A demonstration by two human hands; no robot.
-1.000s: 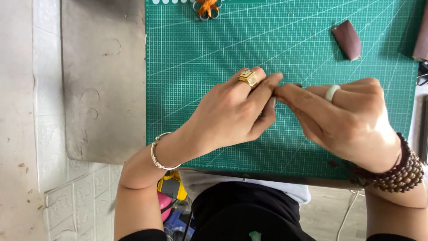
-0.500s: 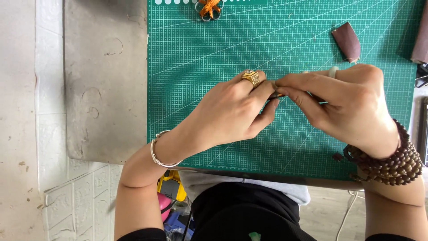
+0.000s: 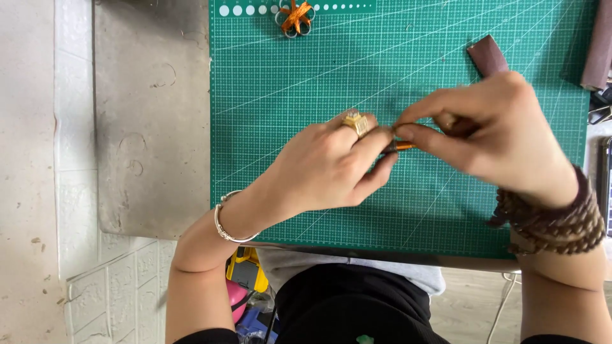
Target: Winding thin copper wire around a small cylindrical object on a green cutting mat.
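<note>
Both hands (image 3: 408,150) pinching small orange piece (image 3: 403,146)

Open passage: the green cutting mat (image 3: 287,127) is bare across the left and centre of the frame. Obstacles: orange ribbon loop (image 3: 294,16) at top centre; brown leather piece (image 3: 488,54) and dark strip (image 3: 601,44) at upper right.

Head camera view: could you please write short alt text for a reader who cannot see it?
Two bare hands meet over a green cutting mat, the left hand and right hand pinching a small orange piece between their fingertips. An orange ribbon bow lies at the mat's top edge, a brown leather piece at upper right.
</note>
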